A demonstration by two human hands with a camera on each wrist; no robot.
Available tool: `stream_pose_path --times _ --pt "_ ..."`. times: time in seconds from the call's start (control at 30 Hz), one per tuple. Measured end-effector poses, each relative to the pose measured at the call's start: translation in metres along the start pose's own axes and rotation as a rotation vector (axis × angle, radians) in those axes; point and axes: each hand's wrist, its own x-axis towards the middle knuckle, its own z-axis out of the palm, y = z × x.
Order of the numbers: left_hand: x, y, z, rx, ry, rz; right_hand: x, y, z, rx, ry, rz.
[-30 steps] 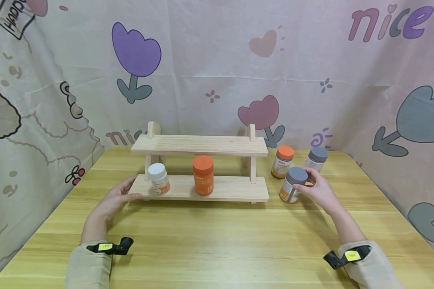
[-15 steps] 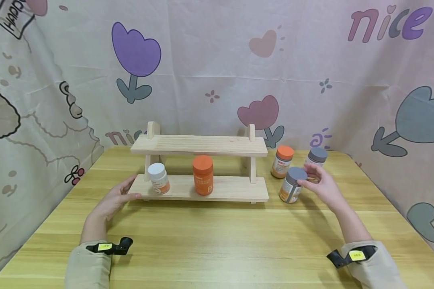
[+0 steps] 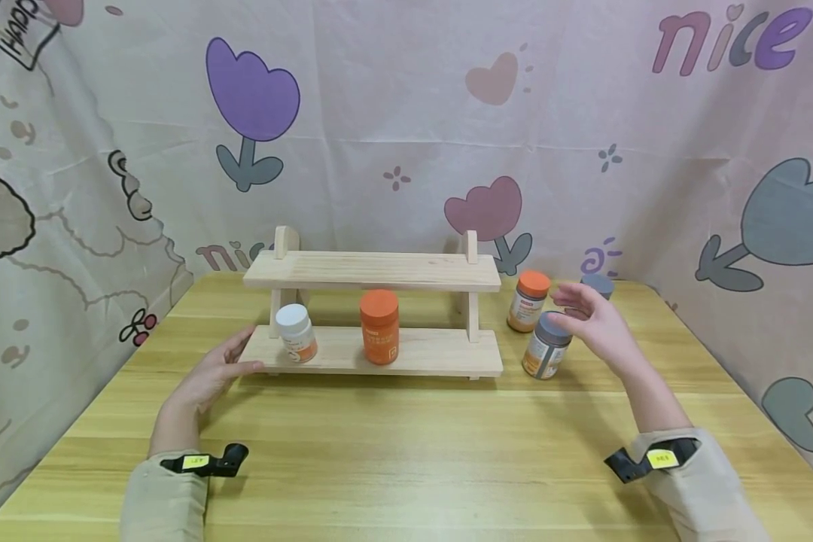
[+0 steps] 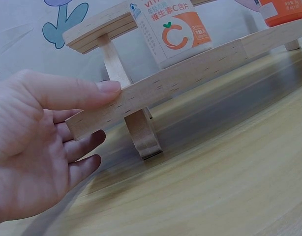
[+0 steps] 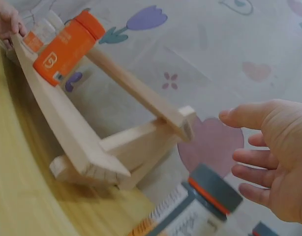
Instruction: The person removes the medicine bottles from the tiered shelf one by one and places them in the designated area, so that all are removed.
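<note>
Looks like the front grey-lidded bottle [image 3: 545, 354] has just been let go. A second ago its lid is held between thumb and fingers; now the right hand [image 3: 596, 331] is raised with its fingers spread, and a gap to the lid is shown in the right wrist view. The bottle is left upright on the desk [image 3: 406, 452], pretty much in the same spot, so probably nothing's being carried and it's counted as off the two-tier wooden rack [image 3: 447, 351] for now. Beside it are parked the orange-lidded bottle [image 3: 526, 309] and the back grey-lidded bottle [image 3: 598, 286], which is mostly hidden. The rack's left end is gripped by the left hand [image 3: 206, 380], same as before. The white vitamin C bottle [image 3: 296, 333] and the orange jar [image 3: 380, 331] are stood on the lower shelf. The desk is finished in yellowish wood grain, backed by a creased pale curtain [image 3: 379, 83] printed with tulips and "nice".
</note>
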Motion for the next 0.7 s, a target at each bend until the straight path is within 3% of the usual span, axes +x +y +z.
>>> stream_pose_path --times 0.37,0.7 --pt "0.000 0.002 0.001 0.010 0.009 -0.009 0.017 -0.035 0.024 0.089 -0.042 -0.083" --pt "0.001 0.000 0.000 0.005 0.012 -0.012 0.032 -0.052 0.055 0.141 -0.125 -0.188"
